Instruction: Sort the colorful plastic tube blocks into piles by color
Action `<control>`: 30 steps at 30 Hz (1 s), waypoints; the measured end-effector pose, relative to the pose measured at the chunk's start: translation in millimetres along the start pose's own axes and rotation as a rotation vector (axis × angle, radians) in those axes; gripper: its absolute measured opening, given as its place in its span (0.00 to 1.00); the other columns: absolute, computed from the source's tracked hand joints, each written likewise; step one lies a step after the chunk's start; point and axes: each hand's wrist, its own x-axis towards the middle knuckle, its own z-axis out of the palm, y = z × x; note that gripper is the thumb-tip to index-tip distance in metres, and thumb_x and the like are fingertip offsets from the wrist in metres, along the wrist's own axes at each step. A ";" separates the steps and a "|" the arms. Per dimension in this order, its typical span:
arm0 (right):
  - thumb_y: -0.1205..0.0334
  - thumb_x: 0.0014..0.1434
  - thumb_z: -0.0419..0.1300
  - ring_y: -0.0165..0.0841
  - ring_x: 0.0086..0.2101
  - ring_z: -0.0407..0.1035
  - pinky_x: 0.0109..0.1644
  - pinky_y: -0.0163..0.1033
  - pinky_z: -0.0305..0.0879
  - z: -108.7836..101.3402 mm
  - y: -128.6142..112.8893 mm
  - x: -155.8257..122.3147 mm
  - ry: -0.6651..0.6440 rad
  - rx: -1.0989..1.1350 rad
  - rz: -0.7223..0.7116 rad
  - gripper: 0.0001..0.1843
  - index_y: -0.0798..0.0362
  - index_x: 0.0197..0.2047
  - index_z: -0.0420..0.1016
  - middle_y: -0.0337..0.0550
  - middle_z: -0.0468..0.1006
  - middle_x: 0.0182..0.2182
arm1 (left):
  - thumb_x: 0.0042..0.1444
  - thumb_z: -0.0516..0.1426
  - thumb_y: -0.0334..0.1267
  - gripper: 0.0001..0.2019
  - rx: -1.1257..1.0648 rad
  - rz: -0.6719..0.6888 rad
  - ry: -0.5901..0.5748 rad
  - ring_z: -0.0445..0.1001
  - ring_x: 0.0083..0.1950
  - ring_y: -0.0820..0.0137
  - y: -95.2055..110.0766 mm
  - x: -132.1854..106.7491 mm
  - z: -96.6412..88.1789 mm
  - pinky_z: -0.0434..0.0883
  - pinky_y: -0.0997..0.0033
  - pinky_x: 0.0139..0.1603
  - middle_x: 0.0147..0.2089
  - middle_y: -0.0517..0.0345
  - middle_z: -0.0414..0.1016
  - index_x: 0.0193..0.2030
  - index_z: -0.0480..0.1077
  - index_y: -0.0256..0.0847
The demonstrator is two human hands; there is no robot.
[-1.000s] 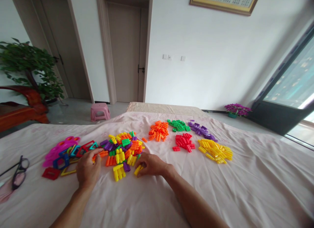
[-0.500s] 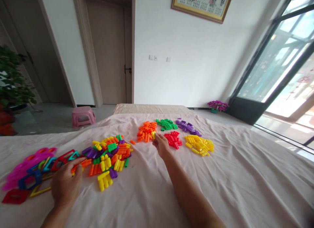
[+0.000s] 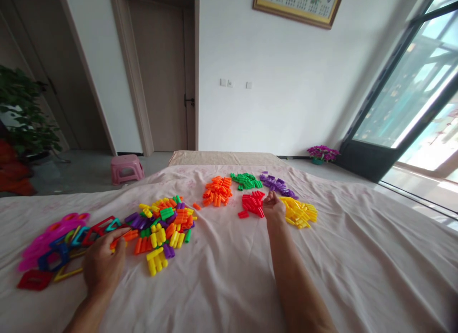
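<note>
My left hand (image 3: 104, 264) is closed on an orange tube-shaped building block (image 3: 130, 235) at the left edge of a mixed heap of building blocks (image 3: 157, 230), with a bit of yellow showing by the fingers. My right hand (image 3: 275, 206) is reached out between the red block pile (image 3: 253, 203) and the yellow block pile (image 3: 299, 212). Its fingers are curled, and whatever they may hold is hidden. One red block (image 3: 243, 214) lies just in front of the red pile. Behind are piles of orange blocks (image 3: 217, 192), green blocks (image 3: 246, 181) and purple blocks (image 3: 279, 186).
Flat coloured frame shapes (image 3: 53, 259) and a pink piece with round holes (image 3: 30, 256) lie left of my left hand. A wrinkled pale cloth (image 3: 222, 275) covers the surface. Beyond it stand a pink stool (image 3: 127, 169) and a pot of purple flowers (image 3: 323, 153).
My right hand, which was pinching a yellow block beside the orange pile, has moved right to the yellow pile's edge. My left hand keeps its grip. The view has shifted slightly.
</note>
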 end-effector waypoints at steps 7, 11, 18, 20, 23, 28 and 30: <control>0.60 0.51 0.66 0.27 0.25 0.72 0.24 0.29 0.64 47.2 83.8 -83.5 -0.423 -0.479 0.241 0.15 0.54 0.43 0.78 0.43 0.81 0.32 | 0.60 0.51 0.40 0.15 -0.006 -0.004 0.004 0.77 0.49 0.59 -1.2 0.4 1.3 0.70 0.59 0.51 0.48 0.51 0.82 0.47 0.78 0.43; 0.56 0.56 0.64 0.35 0.39 0.75 0.40 0.39 0.72 54.3 125.4 -132.5 -0.850 -0.904 -0.022 0.19 0.50 0.51 0.78 0.45 0.81 0.48 | 0.60 0.51 0.41 0.15 -0.012 -0.011 0.011 0.77 0.50 0.60 -4.8 0.5 3.9 0.69 0.61 0.53 0.48 0.53 0.82 0.46 0.78 0.43; 0.62 0.56 0.68 0.42 0.51 0.72 0.58 0.45 0.65 58.9 142.3 -166.2 -1.140 -1.354 -0.412 0.21 0.51 0.54 0.77 0.48 0.80 0.49 | 0.60 0.51 0.40 0.16 -0.033 -0.017 0.006 0.76 0.51 0.60 -2.4 -0.5 2.7 0.68 0.61 0.57 0.48 0.52 0.81 0.47 0.78 0.42; 0.62 0.55 0.69 0.39 0.47 0.73 0.54 0.43 0.67 59.0 139.5 -165.6 -1.128 -1.329 -0.420 0.20 0.51 0.52 0.78 0.47 0.80 0.46 | 0.61 0.51 0.40 0.16 -0.036 -0.013 0.006 0.76 0.51 0.60 -1.9 -0.8 2.4 0.68 0.61 0.57 0.48 0.53 0.81 0.47 0.78 0.42; 0.62 0.53 0.69 0.34 0.38 0.74 0.44 0.38 0.70 56.9 134.0 -154.8 -1.125 -1.199 -0.311 0.21 0.52 0.51 0.78 0.44 0.79 0.43 | 0.60 0.51 0.40 0.16 -0.030 -0.018 0.011 0.76 0.51 0.60 -1.9 -0.7 2.7 0.68 0.61 0.56 0.48 0.53 0.81 0.46 0.78 0.42; 0.62 0.50 0.68 0.32 0.31 0.73 0.36 0.37 0.70 49.2 127.1 -120.4 -0.843 -1.110 -0.193 0.22 0.55 0.50 0.79 0.44 0.80 0.37 | 0.60 0.51 0.40 0.16 -0.043 0.003 0.021 0.77 0.50 0.60 -3.3 0.1 4.3 0.68 0.61 0.56 0.47 0.52 0.81 0.46 0.78 0.41; 0.61 0.48 0.68 0.35 0.32 0.74 0.38 0.40 0.72 46.4 126.9 -106.6 -0.695 -1.093 -0.206 0.23 0.56 0.49 0.79 0.46 0.81 0.37 | 0.60 0.51 0.40 0.16 -0.045 0.003 0.022 0.77 0.50 0.60 -3.4 0.2 4.6 0.69 0.61 0.56 0.47 0.52 0.82 0.46 0.78 0.41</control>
